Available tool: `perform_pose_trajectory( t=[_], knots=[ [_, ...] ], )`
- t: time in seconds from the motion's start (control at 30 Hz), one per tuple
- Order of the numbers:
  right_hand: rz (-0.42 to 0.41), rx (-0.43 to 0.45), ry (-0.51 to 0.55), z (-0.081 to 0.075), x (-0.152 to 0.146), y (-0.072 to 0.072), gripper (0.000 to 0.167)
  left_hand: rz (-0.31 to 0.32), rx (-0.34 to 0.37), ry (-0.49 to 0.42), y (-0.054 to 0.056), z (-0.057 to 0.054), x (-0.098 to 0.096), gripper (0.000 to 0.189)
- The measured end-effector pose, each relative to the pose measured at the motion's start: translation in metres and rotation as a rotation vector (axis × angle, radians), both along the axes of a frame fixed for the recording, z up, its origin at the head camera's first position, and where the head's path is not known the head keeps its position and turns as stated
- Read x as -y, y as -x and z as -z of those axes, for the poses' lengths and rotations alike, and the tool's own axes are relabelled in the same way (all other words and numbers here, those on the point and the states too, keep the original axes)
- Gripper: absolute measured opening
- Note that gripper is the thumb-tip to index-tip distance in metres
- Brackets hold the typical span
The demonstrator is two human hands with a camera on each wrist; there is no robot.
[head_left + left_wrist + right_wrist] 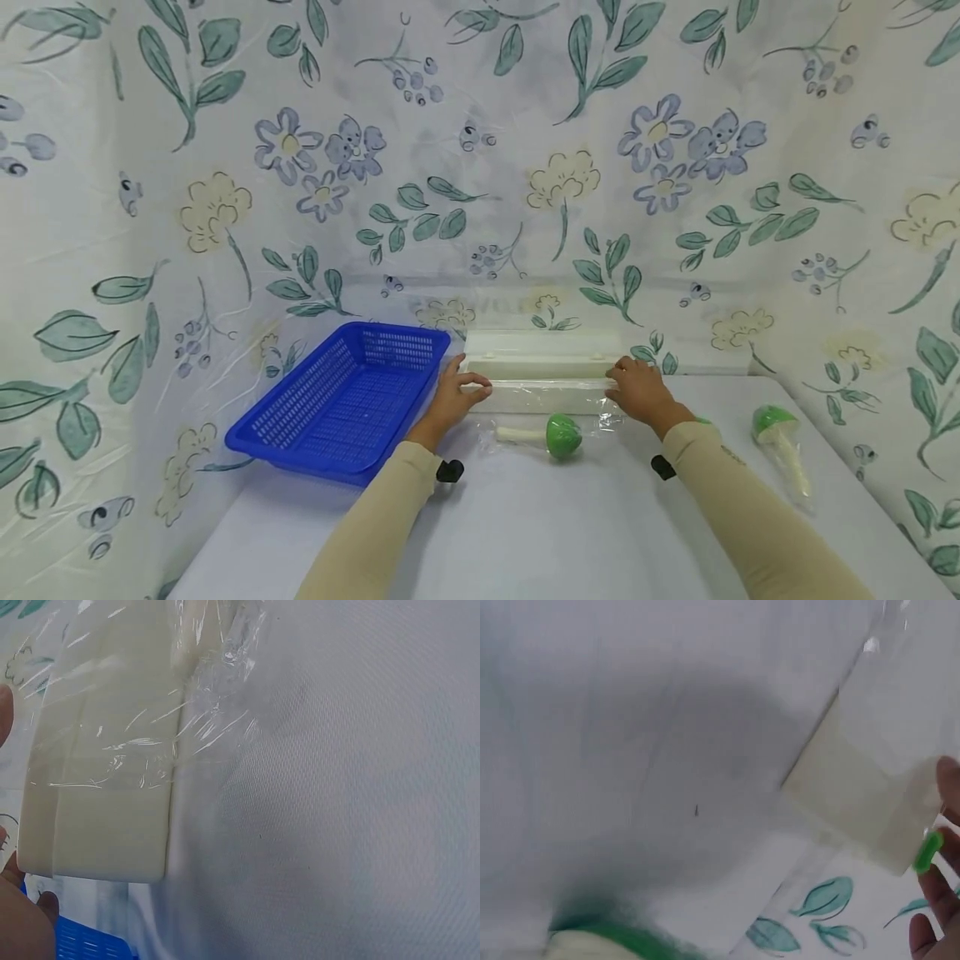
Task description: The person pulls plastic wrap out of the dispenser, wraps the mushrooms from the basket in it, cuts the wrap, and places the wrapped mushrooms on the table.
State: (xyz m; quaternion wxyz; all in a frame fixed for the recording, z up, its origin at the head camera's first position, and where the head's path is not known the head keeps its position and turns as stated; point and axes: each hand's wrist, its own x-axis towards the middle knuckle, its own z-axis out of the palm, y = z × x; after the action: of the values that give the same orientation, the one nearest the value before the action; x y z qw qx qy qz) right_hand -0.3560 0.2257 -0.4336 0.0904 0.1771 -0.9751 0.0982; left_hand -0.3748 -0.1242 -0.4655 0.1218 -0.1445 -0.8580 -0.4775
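A cream cling film dispenser (542, 367) lies at the back of the table, its lid raised. Clear film (600, 421) stretches from it toward me, over a mushroom-shaped piece (564, 436) with a green cap and pale stem. My left hand (450, 400) grips the dispenser's left end, thumb toward the front. At the other end, my right hand (641, 392) holds the dispenser, with fingers beside a small green slider (928, 852) in the right wrist view. Which part each fingertip presses is partly hidden.
A blue plastic basket (345, 408) stands at the table's left. Another green-capped mushroom piece (776, 425), seemingly wrapped in film, lies at the right. A bit of green (703, 420) shows behind my right wrist. Flowered sheeting (480, 183) hangs behind the white table (562, 533).
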Motion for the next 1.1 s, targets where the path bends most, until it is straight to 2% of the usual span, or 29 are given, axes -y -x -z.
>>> perform_pose_trajectory(
  t=[0.1,0.2,0.3,0.37,0.43,0.57,0.73,0.83,0.97,1.03,1.1],
  knots=[
    [-0.004,-0.039,-0.004,0.0,-0.01,0.002,0.022,0.011,-0.003,-0.001,0.0,0.002,-0.001,0.01],
    [-0.069,-0.134,0.035,0.002,-0.016,0.004,0.009,0.008,0.005,-0.008,0.0,0.002,-0.002,0.01],
    [-0.138,-0.204,0.076,0.004,-0.016,0.004,0.008,-0.01,0.026,-0.021,0.0,0.001,-0.003,0.009],
    [-0.147,-0.171,0.114,0.004,-0.013,0.002,0.006,-0.022,0.032,-0.024,0.0,0.0,-0.003,0.01],
    [-0.131,-0.091,0.141,0.005,-0.008,0.001,0.007,-0.032,0.037,-0.03,-0.001,0.0,-0.003,0.01],
    [-0.087,0.093,0.186,0.009,0.004,-0.002,0.017,-0.04,0.022,-0.029,0.0,0.002,-0.002,0.009],
    [-0.064,0.225,0.256,0.016,0.016,-0.009,0.038,-0.053,0.015,-0.022,0.0,0.007,-0.002,0.009],
    [-0.049,0.262,0.279,0.017,0.021,-0.014,0.056,-0.057,0.02,-0.015,0.0,0.006,-0.003,0.009],
    [-0.019,0.267,0.282,0.021,0.026,-0.016,0.091,-0.047,0.008,-0.026,-0.001,0.006,-0.003,0.009],
    [-0.002,0.265,0.282,0.023,0.028,-0.016,0.1,-0.036,-0.006,-0.042,-0.002,0.006,-0.002,0.01],
    [0.008,0.262,0.276,0.025,0.029,-0.015,0.102,-0.02,-0.029,-0.051,-0.002,0.006,-0.002,0.013]
  ],
)
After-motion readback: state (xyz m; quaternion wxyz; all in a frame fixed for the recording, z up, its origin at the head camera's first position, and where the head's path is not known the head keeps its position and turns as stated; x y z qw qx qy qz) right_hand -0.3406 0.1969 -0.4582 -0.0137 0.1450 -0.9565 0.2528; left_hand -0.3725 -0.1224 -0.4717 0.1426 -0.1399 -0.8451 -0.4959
